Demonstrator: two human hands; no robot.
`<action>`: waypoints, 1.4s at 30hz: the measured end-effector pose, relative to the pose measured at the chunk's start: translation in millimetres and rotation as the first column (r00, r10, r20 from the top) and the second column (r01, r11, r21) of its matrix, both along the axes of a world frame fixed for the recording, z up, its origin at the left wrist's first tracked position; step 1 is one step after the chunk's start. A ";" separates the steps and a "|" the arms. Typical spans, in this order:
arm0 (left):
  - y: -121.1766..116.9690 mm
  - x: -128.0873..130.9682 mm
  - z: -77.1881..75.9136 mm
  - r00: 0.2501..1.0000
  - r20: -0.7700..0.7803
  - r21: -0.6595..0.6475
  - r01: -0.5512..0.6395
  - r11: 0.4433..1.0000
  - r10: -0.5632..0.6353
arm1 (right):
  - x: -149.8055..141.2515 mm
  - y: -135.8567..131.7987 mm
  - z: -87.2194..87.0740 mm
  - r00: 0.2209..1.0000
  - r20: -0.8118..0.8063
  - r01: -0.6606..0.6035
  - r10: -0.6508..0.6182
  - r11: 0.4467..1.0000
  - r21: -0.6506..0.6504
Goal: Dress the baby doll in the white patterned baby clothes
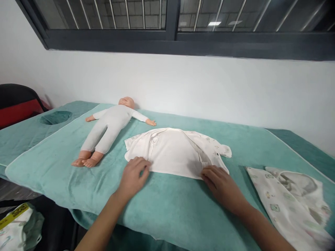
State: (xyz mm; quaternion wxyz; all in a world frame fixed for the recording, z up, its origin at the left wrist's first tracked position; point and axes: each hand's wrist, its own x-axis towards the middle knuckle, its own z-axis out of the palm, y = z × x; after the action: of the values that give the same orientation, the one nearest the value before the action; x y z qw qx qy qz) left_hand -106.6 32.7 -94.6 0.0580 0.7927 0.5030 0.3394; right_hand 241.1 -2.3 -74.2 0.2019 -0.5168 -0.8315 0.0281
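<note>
Shirt lies on bed, right of doll. Left hand at hem end nearer doll, right hand at farther end; fingers half-curled, can't tell if either pinches shirt. Best: light, even tension both ends, creases smoothed flat.
</note>
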 end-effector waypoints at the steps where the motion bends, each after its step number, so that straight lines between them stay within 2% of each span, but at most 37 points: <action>1: 7.6 -6.5 1.6 0.990 0.089 -0.021 -0.110 0.994 0.111 | 9.9 6.9 3.4 0.996 -0.066 0.068 -0.067 0.998 0.011; 2: 17.2 -13.6 3.4 0.955 0.157 -0.054 -0.247 0.968 0.252 | 21.4 16.2 6.1 0.976 -0.136 0.177 -0.172 0.984 0.023; 3: 28.3 -20.9 5.3 0.894 0.181 -0.098 -0.399 0.912 0.410 | 34.0 27.1 7.8 0.926 -0.198 0.333 -0.321 0.942 0.032; 4: 40.0 -27.7 7.2 0.822 0.166 -0.148 -0.526 0.837 0.545 | 46.6 38.9 8.2 0.850 -0.225 0.495 -0.477 0.868 0.027; 6: 62.2 -38.0 10.4 0.749 0.079 -0.267 -0.620 0.738 0.658 | 68.4 61.2 5.4 0.736 -0.152 0.663 -0.660 0.748 -0.036; 8: 78.8 -42.8 12.4 0.744 0.001 -0.348 -0.626 0.698 0.668 | 81.3 77.0 -0.4 0.677 -0.026 0.726 -0.735 0.674 -0.136; 10: 88.7 -43.7 12.7 0.747 -0.009 -0.384 -0.616 0.688 0.664 | 85.2 84.4 -6.3 0.652 0.011 0.743 -0.758 0.636 -0.209; 11: 91.5 -43.6 12.4 0.748 0.026 -0.385 -0.605 0.697 0.663 | 85.2 85.7 -8.5 0.646 -0.026 0.740 -0.763 0.635 -0.222; 13: 94.7 -43.5 11.2 0.747 0.179 -0.352 -0.559 0.751 0.640 | 84.6 86.5 -11.1 0.623 -0.177 0.734 -0.762 0.648 -0.204; 16: 98.4 -44.8 9.7 0.710 0.416 -0.256 -0.507 0.823 0.567 | 88.7 91.5 -13.2 0.527 -0.426 0.763 -0.735 0.630 -0.144; 18: 102.3 -46.3 8.9 0.690 0.467 -0.229 -0.510 0.829 0.553 | 95.0 98.7 -15.6 0.465 -0.539 0.773 -0.702 0.619 -0.139; 20: 106.9 -47.9 7.2 0.693 0.471 -0.211 -0.512 0.833 0.546 | 101.1 106.0 -19.0 0.444 -0.589 0.773 -0.675 0.622 -0.129; 22: 110.6 -49.2 4.4 0.722 0.459 -0.175 -0.498 0.849 0.518 | 103.1 109.7 -21.6 0.485 -0.556 0.781 -0.675 0.621 -0.072; 24: 112.0 -49.0 1.0 0.760 0.433 -0.115 -0.487 0.866 0.485 | 98.3 108.4 -21.9 0.581 -0.467 0.778 -0.667 0.624 0.076; 25: 111.5 -48.1 -0.6 0.780 0.409 -0.070 -0.491 0.868 0.474 | 93.2 106.2 -21.1 0.644 -0.413 0.749 -0.644 0.642 0.165; 27: 108.9 -44.4 -3.2 0.814 0.345 0.042 -0.511 0.859 0.467 | 79.4 100.8 -18.6 0.769 -0.312 0.638 -0.558 0.706 0.309; 28: 107.1 -41.8 -4.0 0.836 0.300 0.097 -0.505 0.857 0.459 | 71.8 98.6 -17.5 0.820 -0.264 0.572 -0.508 0.748 0.337; 30: 104.0 -36.2 -4.7 0.895 0.165 0.142 -0.438 0.888 0.415 | 58.7 96.7 -16.6 0.895 -0.158 0.447 -0.418 0.845 0.294; 31: 103.0 -33.7 -4.7 0.919 0.086 0.122 -0.392 0.912 0.384 | 54.3 97.2 -17.1 0.918 -0.093 0.397 -0.386 0.887 0.236; 33: 102.2 -30.0 -4.6 0.939 -0.064 0.019 -0.337 0.941 0.337 | 50.4 100.1 -19.5 0.936 0.046 0.344 -0.349 0.934 0.099; 36: 102.2 -28.2 -5.5 0.915 -0.222 -0.091 -0.362 0.928 0.336 | 54.1 104.0 -24.7 0.908 0.190 0.385 -0.374 0.923 -0.024; 39: 101.6 -28.9 -8.4 0.888 -0.292 -0.110 -0.399 0.910 0.354 | 61.0 101.6 -29.6 0.866 0.233 0.463 -0.443 0.886 -0.035; 42: 100.5 -28.9 -10.8 0.871 -0.309 -0.127 -0.437 0.891 0.383 | 65.5 95.3 -32.3 0.820 0.237 0.534 -0.521 0.846 0.010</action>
State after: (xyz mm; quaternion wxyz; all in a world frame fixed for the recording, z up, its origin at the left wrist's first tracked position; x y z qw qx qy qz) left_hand -135.6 133.3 -105.4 -0.0097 0.6974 0.6936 0.1801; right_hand 306.6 93.1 -106.6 0.0891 -0.7316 -0.6727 -0.0652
